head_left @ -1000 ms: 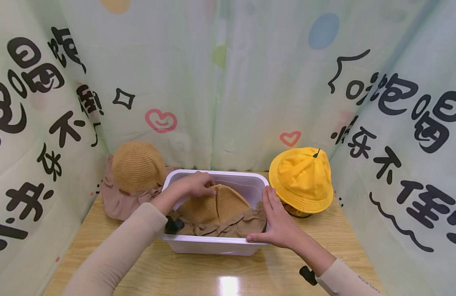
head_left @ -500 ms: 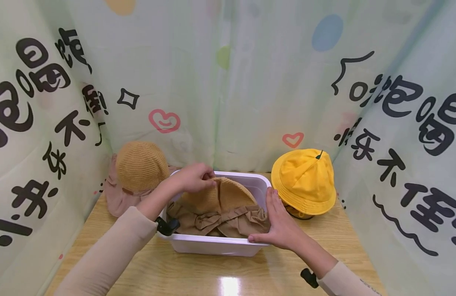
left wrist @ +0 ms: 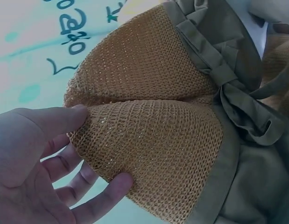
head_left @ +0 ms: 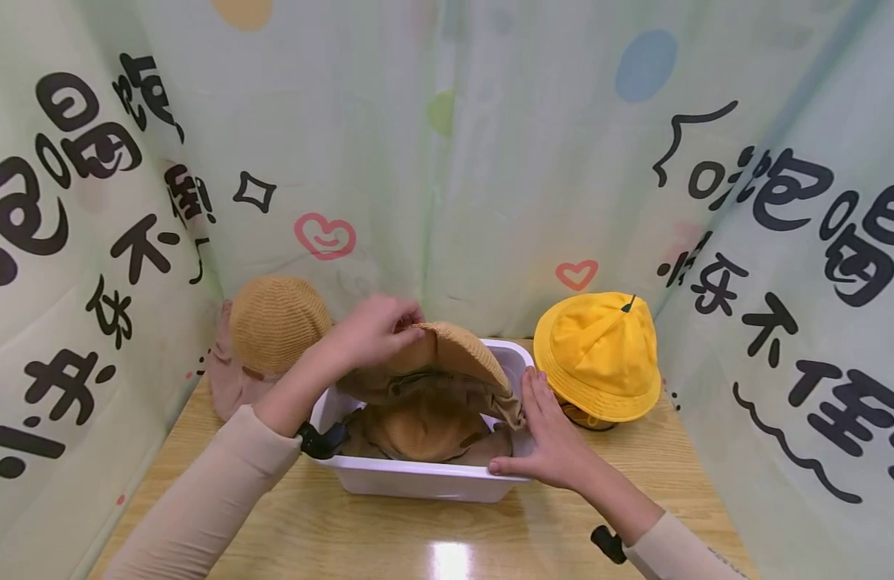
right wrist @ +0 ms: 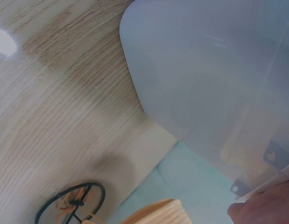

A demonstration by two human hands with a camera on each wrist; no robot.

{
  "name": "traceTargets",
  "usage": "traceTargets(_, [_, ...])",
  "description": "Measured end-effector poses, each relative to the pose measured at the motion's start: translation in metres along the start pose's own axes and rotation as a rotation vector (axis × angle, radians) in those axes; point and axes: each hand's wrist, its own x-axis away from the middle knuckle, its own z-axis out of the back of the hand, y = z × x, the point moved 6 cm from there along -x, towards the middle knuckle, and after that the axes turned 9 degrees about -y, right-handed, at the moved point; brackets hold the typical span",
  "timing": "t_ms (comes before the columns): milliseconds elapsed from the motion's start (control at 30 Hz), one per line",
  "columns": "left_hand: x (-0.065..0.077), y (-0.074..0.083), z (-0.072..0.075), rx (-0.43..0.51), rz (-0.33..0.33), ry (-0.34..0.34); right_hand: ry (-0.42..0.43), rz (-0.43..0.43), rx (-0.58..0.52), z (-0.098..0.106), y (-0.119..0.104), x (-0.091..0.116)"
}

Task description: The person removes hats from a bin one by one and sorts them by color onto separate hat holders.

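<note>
My left hand (head_left: pixel 374 329) pinches the crown of a tan woven hat (head_left: pixel 465 345) above the white plastic bin (head_left: pixel 425 485). In the left wrist view, thumb and fingers hold the peak of this hat (left wrist: pixel 163 149), whose brown cloth brim has a bow (left wrist: pixel 249 116). Beneath it, a second tan hat (head_left: pixel 427 427) lies in the bin. My right hand (head_left: pixel 552 435) rests on the bin's front right corner, its fingers straight along the right rim and its thumb on the front rim. Only part of that hand (right wrist: pixel 270 207) enters the right wrist view, beside the bin wall (right wrist: pixel 196 70).
Left of the bin stands another tan hat (head_left: pixel 276 322) with a pink cloth brim (head_left: pixel 229 387). A yellow bucket hat (head_left: pixel 595 358) stands to the right, close by my right hand. Printed curtains (head_left: pixel 490 201) enclose the wooden table (head_left: pixel 389 536). A black wire ring (right wrist: pixel 88 183) shows on the table.
My left hand has raised the tan hat up out of the bin, uncovering the second hat below. My right hand has stayed on the rim.
</note>
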Motion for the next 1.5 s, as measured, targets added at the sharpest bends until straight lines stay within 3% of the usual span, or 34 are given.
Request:
traceTargets(300, [0.004,0.011,0.034,-0.005,-0.072,0.156,0.004,0.010,-0.011,0.003,-0.001,-0.005])
traceTargets(633, [0.018,0.015,0.065,-0.011,-0.117,0.282,-0.005,0.028,0.005,0.004,-0.002,-0.006])
traceTargets(900, [0.032,0.017,0.088,-0.057,-0.108,0.416,-0.031,0.029,0.017,0.004,0.000,-0.007])
traceTargets(1200, [0.045,0.015,0.111,-0.063,-0.150,0.557,-0.043,0.022,-0.001,0.004,0.000,-0.006])
traceTargets(1500, [0.067,0.005,0.133,-0.097,-0.096,0.660,-0.044,0.016,-0.006,0.001,0.000,-0.001])
